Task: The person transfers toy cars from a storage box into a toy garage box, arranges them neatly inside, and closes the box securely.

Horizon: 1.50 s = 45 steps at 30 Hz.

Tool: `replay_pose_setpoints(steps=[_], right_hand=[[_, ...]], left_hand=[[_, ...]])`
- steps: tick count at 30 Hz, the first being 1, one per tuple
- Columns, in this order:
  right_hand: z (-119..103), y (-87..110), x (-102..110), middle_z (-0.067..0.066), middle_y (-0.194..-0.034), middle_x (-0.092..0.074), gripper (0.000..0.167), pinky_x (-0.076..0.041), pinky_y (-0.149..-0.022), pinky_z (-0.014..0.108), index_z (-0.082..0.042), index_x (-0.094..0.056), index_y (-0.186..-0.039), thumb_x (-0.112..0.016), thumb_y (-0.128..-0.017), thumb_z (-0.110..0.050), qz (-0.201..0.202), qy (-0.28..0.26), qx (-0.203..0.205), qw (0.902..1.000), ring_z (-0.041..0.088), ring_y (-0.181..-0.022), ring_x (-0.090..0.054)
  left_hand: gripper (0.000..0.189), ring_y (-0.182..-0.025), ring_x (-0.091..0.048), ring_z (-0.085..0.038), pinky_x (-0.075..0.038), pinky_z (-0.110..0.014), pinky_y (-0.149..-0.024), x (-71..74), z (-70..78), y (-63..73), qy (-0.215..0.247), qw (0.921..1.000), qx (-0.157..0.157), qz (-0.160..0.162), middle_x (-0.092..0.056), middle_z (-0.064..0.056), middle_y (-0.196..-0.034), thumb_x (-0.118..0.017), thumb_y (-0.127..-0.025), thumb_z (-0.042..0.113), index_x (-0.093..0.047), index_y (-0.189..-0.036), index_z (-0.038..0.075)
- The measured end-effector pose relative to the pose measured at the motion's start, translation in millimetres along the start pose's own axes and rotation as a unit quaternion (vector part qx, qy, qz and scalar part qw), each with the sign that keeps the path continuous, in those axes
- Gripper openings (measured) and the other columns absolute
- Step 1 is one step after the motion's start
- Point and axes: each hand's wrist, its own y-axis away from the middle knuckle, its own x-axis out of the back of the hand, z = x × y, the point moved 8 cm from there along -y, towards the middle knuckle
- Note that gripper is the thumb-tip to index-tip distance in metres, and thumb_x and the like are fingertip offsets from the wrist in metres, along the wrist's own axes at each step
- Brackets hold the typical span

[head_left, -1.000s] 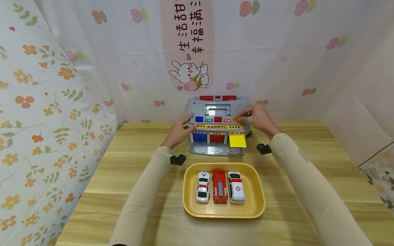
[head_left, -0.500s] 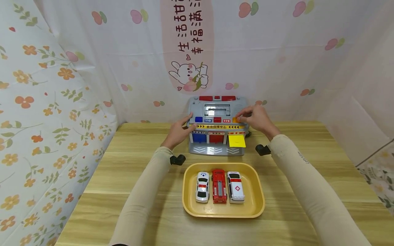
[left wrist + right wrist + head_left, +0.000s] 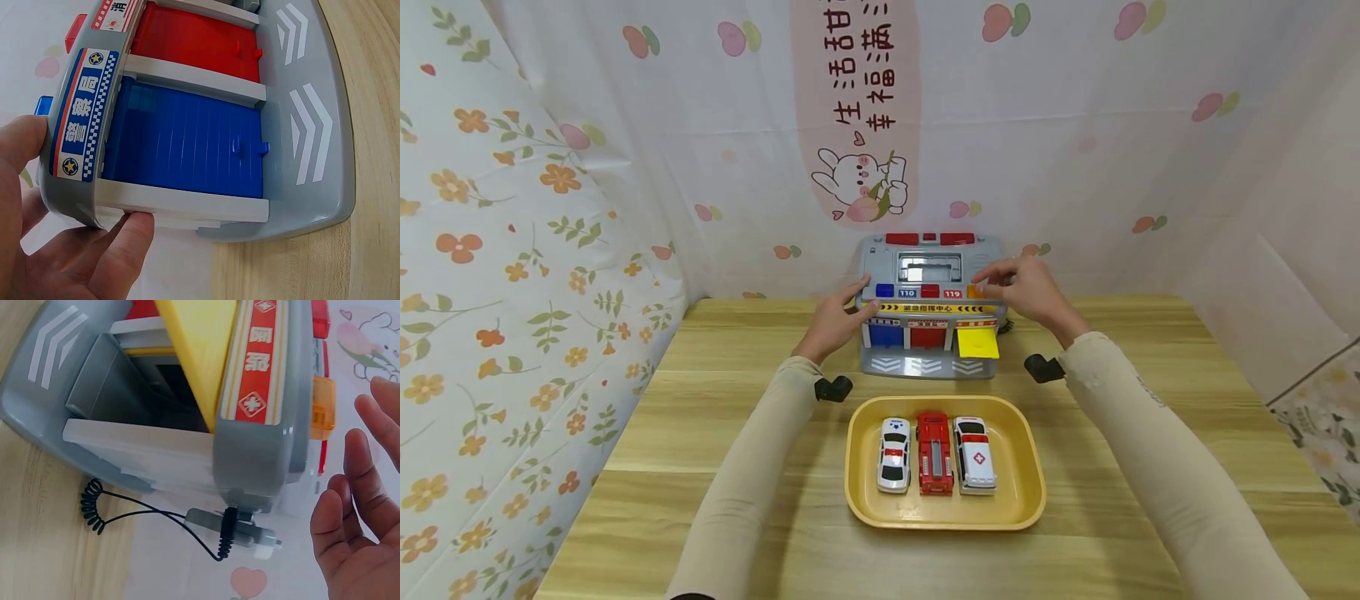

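Note:
A grey toy emergency station [image 3: 928, 364] stands at the back of the table, with blue, red and yellow garage doors. The yellow door [image 3: 977, 343] is swung up and out; the blue door [image 3: 187, 140] and the red door [image 3: 197, 40] are down. My left hand [image 3: 835, 323] grips the station's left end, thumb at the top edge and fingers against the side wall. Beside the orange button [image 3: 323, 407] at the right end, my right hand [image 3: 1032, 290] is raised with loosely bent fingers, apart from the button in the right wrist view.
In front of the station is a yellow tray [image 3: 1022, 517] with a white police car [image 3: 893, 454], a red fire truck [image 3: 935, 454] and a white ambulance [image 3: 976, 456]. A corded handset [image 3: 234, 528] with a coiled black cord hangs on the station's right side. A patterned cloth hangs behind.
My right fingertips have come up slightly off the orange button. My left hand, the station and the tray have stayed put.

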Motion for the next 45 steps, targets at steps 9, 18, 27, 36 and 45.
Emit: replay_pose_setpoints(steps=[9,18,27,36,45], right_hand=[[-5,8.8,7,0.015,-0.102,-0.063,0.023,-0.046,-0.081,0.035,-0.007,-0.075,-0.114,-0.068,-0.094,-0.018,-0.016,0.004,0.007,0.9998,0.028,-0.096,-0.053],[-15,20.3,11,0.013,-0.099,-0.068,0.02,-0.051,-0.076,0.028,-0.004,-0.076,-0.11,-0.07,-0.092,-0.01,-0.013,0.021,0.054,0.9983,0.026,-0.091,-0.057],[-23,33.8,0,0.011,-0.093,-0.068,0.025,-0.053,-0.071,0.023,-0.004,-0.073,-0.115,-0.072,-0.091,-0.011,-0.076,0.05,0.089,0.9919,0.024,-0.086,-0.058],[-31,54.1,-10,0.009,-0.092,-0.065,0.038,-0.054,-0.067,0.022,-0.002,-0.066,-0.126,-0.074,-0.09,-0.01,-0.102,0.026,0.102,0.9892,0.022,-0.081,-0.06],[-39,91.7,-26,0.008,-0.091,-0.07,0.038,-0.052,-0.065,0.024,-0.001,-0.068,-0.122,-0.077,-0.086,-0.013,-0.054,0.067,0.079,0.9932,0.018,-0.08,-0.063]], left_hand=[[0.065,-0.145,-0.045,-0.036,-0.045,-0.049,-0.115,-0.2,-0.3,-2.2,0.0,1.0,-0.005,0.002,-0.031,-0.003,-0.166,-0.061,-0.095,0.055,-0.034,-0.154,0.045],[0.064,-0.146,-0.044,-0.034,-0.044,-0.048,-0.116,-0.1,1.0,-2.6,0.006,0.9999,-0.014,0.003,-0.031,-0.003,-0.166,-0.061,-0.096,0.053,-0.035,-0.154,0.044],[0.064,-0.146,-0.044,-0.034,-0.044,-0.048,-0.116,-0.6,0.1,-2.2,0.004,1.0,-0.006,0.001,-0.03,-0.002,-0.167,-0.061,-0.096,0.054,-0.034,-0.153,0.046],[0.064,-0.144,-0.046,-0.035,-0.044,-0.049,-0.116,-1.8,0.7,-1.5,0.002,1.0,-0.006,-0.001,-0.03,-0.001,-0.167,-0.06,-0.095,0.056,-0.033,-0.153,0.048],[0.063,-0.144,-0.046,-0.035,-0.044,-0.049,-0.116,-1.2,-1.3,-0.6,0.003,1.0,-0.002,0.001,-0.031,-0.002,-0.166,-0.06,-0.095,0.057,-0.033,-0.152,0.05]])
